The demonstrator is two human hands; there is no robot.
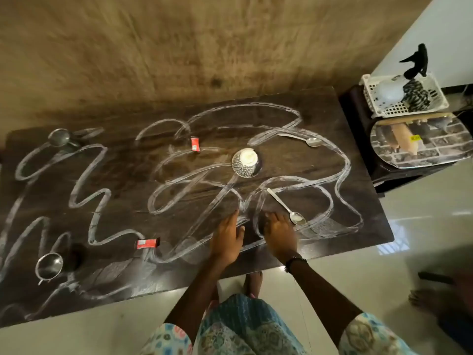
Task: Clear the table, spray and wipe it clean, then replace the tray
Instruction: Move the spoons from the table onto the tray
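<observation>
A dark wooden table (128, 208) is covered in white chalk-like scribbles. On it stand a patterned bowl (246, 163), a near spoon (286, 207), a far spoon (305, 140), two steel cups (49, 265) (58, 137) and two red wrappers (147, 243) (195, 144). My left hand (226, 238) and my right hand (279, 234) rest flat near the table's front edge, both holding nothing. The right hand's fingers lie just left of the near spoon's bowl.
A low dark stand at the right carries a patterned tray (419, 143) and a white basket (404, 97) holding a spray bottle (391, 90) and a striped cloth (416, 96). Another person's foot (425, 302) is on the tiled floor at the right.
</observation>
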